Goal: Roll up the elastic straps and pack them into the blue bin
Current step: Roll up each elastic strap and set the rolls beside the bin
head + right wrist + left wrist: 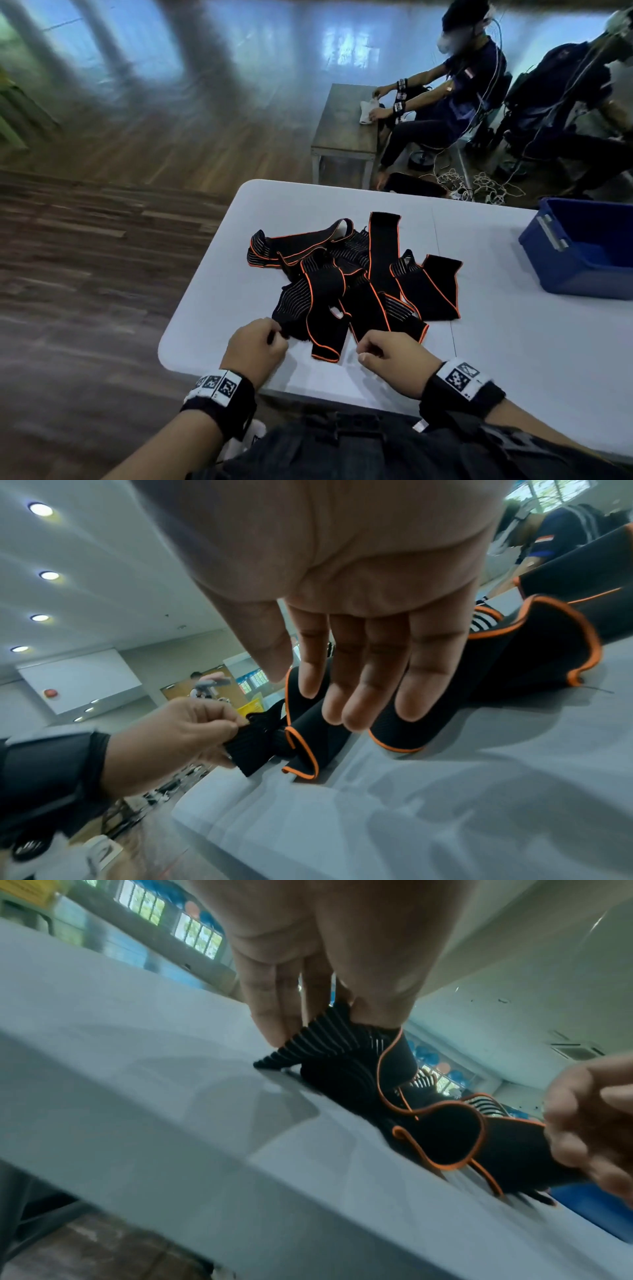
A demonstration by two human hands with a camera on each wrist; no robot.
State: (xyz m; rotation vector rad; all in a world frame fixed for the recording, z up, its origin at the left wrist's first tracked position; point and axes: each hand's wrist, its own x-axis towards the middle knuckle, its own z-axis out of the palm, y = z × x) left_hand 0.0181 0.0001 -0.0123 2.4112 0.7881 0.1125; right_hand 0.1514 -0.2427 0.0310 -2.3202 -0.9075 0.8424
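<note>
Where the straps (349, 277) lie, heaped loose and unrolled on the white table (513, 359), they sit toward its near-left part: black elastic bands with orange edging, some ribbed with pale lines, crossing over one another. Left hand (255, 349) at the pile's near-left edge, thumb and fingers pinching the ribbed end of one strap (318, 1039); the left wrist view shows that end lifted off the tabletop between the fingertips, the rest trailing back into the heap. Right hand (394, 356) just beside the pile's near-right edge, grasping nothing; from the right wrist view its fingers (363, 674) hang loose and nearly straight above the nearest orange-edged ends, no contact visible. From the head view the same hand looks loosely curled. Both wrists wear black bands with printed marker squares. Blue bin (582, 250) stands on the table at far right, well apart from the pile, open side up; no strap visible in the part that shows. Beyond the table, wood-look floor, a small grey table (342, 130), and a seated person (455, 99) with wrist bands handling something white there; cables on the floor near them.
</note>
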